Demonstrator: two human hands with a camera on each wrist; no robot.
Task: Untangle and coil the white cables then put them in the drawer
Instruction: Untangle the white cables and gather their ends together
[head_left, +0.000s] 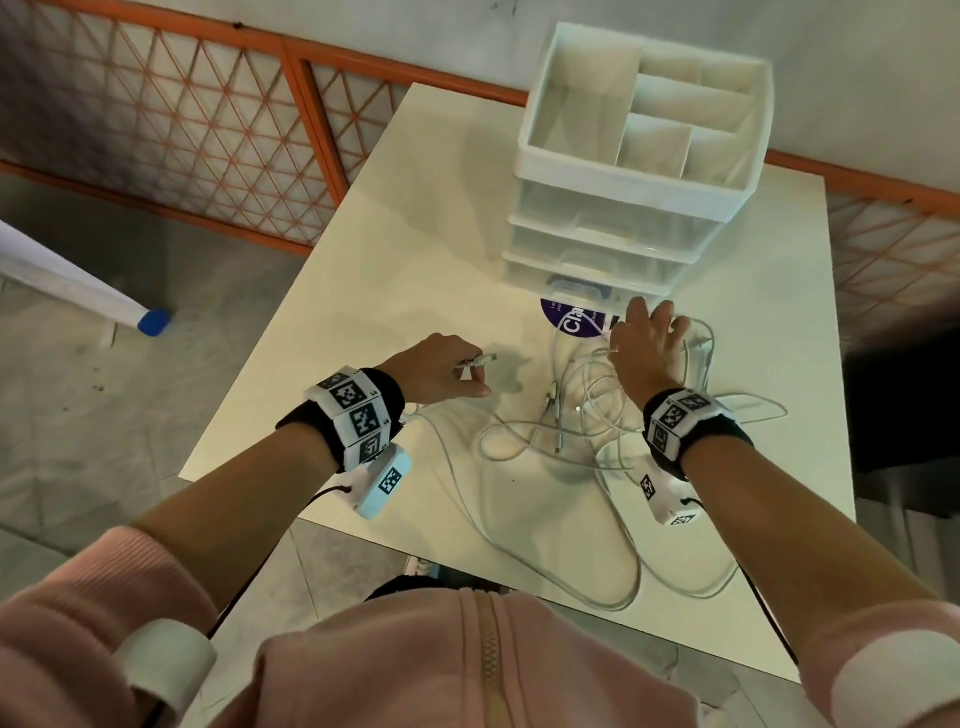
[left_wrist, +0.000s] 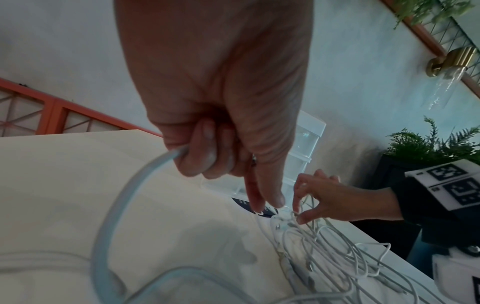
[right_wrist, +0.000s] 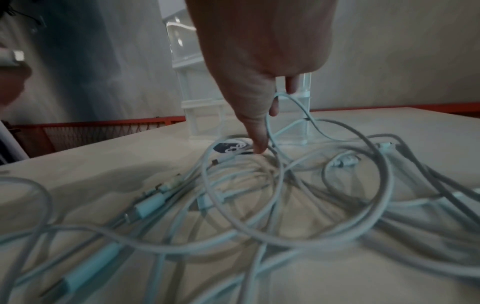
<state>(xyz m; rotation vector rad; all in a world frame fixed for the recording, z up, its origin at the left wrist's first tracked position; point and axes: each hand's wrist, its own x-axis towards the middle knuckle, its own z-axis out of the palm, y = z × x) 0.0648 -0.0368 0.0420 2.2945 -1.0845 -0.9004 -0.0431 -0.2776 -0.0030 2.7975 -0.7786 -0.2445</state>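
Note:
A tangle of white cables (head_left: 582, 415) lies on the white table (head_left: 415, 260) in front of a clear drawer unit (head_left: 597, 228) whose drawers look closed. My left hand (head_left: 452, 369) is left of the tangle and grips one cable end, the plug (head_left: 480, 359) sticking out past the fingers. In the left wrist view that cable (left_wrist: 145, 174) leaves the curled fingers (left_wrist: 202, 152) and arcs down. My right hand (head_left: 644, 343) reaches into the far side of the pile. Its fingertips (right_wrist: 281, 94) lift a cable loop (right_wrist: 272, 131) off the heap (right_wrist: 259, 195).
A round purple label (head_left: 571, 317) under a clear lid lies at the foot of the drawer unit. Its top is an open divided tray (head_left: 644, 104). Cable loops hang near the table's near edge (head_left: 597, 587). An orange lattice fence (head_left: 208, 130) runs behind; a dark cabinet (head_left: 909, 405) stands right.

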